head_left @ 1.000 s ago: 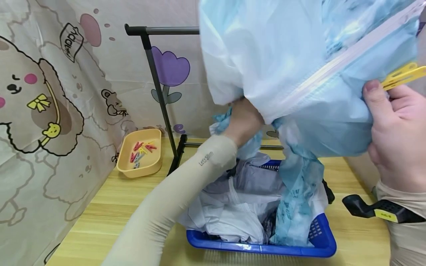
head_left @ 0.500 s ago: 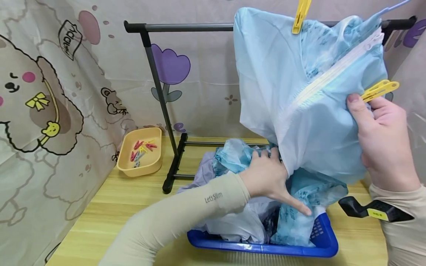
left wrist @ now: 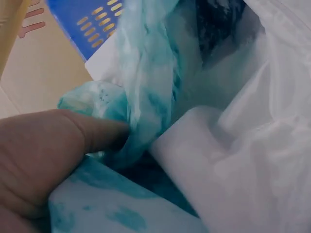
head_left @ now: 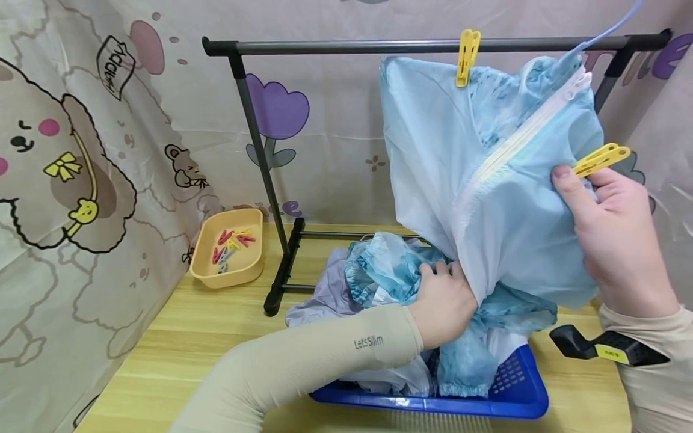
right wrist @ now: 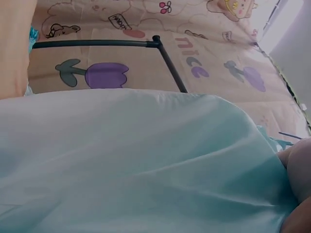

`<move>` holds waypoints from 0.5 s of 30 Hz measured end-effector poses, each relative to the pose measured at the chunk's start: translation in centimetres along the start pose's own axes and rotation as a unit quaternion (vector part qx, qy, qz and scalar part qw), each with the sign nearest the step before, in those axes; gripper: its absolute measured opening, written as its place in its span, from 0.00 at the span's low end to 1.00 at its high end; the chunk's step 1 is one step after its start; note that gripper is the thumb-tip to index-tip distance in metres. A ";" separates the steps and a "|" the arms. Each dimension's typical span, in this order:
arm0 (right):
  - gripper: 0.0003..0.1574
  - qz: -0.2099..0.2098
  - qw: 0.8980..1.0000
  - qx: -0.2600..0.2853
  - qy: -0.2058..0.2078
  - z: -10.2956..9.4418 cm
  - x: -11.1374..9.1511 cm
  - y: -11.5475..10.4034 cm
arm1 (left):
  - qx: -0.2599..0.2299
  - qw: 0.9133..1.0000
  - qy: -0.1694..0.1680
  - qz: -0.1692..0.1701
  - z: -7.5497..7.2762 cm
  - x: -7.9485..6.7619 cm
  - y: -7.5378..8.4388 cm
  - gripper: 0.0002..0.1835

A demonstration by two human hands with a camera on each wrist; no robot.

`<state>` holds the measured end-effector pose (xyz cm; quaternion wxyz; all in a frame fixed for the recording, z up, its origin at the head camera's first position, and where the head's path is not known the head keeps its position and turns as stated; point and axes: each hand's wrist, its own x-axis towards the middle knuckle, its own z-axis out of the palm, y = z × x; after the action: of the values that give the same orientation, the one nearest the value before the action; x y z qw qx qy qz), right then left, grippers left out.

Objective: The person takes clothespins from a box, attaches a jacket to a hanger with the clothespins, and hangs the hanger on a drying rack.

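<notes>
A light blue jacket [head_left: 428, 138] with a white zipper hangs tilted in the head view, a pale blue hanger hook [head_left: 612, 30] rising from its upper right. Two yellow clothespins are on it, one clothespin [head_left: 468, 58] at the top, another clothespin [head_left: 601, 159] at the right edge. My right hand [head_left: 622, 240] grips that right edge beside the clothespin. Lower down, my left hand [head_left: 446, 307] holds the jacket's teal-patterned fabric near the hem, its fingertips partly hidden. In the left wrist view the thumb [left wrist: 104, 133] presses into the teal cloth [left wrist: 146, 92].
Below stands a blue basket [head_left: 433, 406] heaped with grey and white clothes [head_left: 330, 288]. A dark clothes rack [head_left: 325, 46] spans behind. At left, a yellow tray [head_left: 251, 273] holds several clothespins on the wooden table [head_left: 162, 367]. Printed cloth covers the walls.
The jacket has come down and away from the camera, with my right hand following left. My left hand has come out from under it, spread its fingers, then closed on the lower fabric.
</notes>
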<state>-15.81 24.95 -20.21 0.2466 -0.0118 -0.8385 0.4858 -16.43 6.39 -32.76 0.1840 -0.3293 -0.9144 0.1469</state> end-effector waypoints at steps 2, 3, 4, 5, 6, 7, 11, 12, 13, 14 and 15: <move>0.31 -0.001 1.000 -0.002 0.001 -0.1 0.0 0.0 | -0.008 1.000 0.013 0.003 0.0 0.1 -0.2 0.15; 0.31 0.000 1.000 -0.003 0.001 -0.1 0.0 0.1 | -0.014 1.000 0.019 0.003 -0.1 0.1 -0.3 0.14; 0.31 0.001 1.000 -0.004 0.000 -0.2 0.0 0.1 | -0.019 1.000 0.024 0.003 -0.1 0.2 -0.5 0.14; 0.31 -0.001 1.000 -0.007 0.000 -0.2 0.1 0.1 | -0.024 0.999 0.033 0.002 -0.1 0.3 -0.6 0.13; 0.31 0.000 1.000 -0.008 0.000 -0.3 0.1 0.1 | -0.029 0.999 0.040 0.002 -0.2 0.4 -0.8 0.13; 0.31 0.000 1.000 -0.009 -0.002 -0.3 0.1 0.1 | -0.033 0.998 0.055 0.002 -0.2 0.5 -1.1 0.12; 0.32 0.001 1.000 -0.016 -0.002 -0.5 0.3 0.1 | -0.055 0.991 0.122 0.005 -0.6 1.0 -2.5 0.11; 0.32 0.000 1.000 -0.020 0.000 -0.5 0.3 0.1 | -0.067 0.990 0.128 0.009 -0.8 1.1 -3.0 0.11; 0.32 -0.001 1.000 -0.027 0.002 -0.5 0.4 0.1 | -0.089 0.988 0.125 0.010 -1.2 1.3 -3.5 0.11; 0.33 -0.003 0.999 -0.032 0.005 -0.5 0.5 0.0 | -0.128 0.985 0.112 0.011 -1.5 1.6 -4.1 0.12; 0.33 -0.004 0.999 -0.037 0.006 -0.6 0.5 0.0 | -0.182 0.980 0.082 0.010 -1.9 1.9 -4.8 0.13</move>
<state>-16.02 25.57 -19.81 0.2526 -0.0204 -0.8546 0.4532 -19.57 4.37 -28.75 0.1938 -0.3775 -0.9043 -0.0472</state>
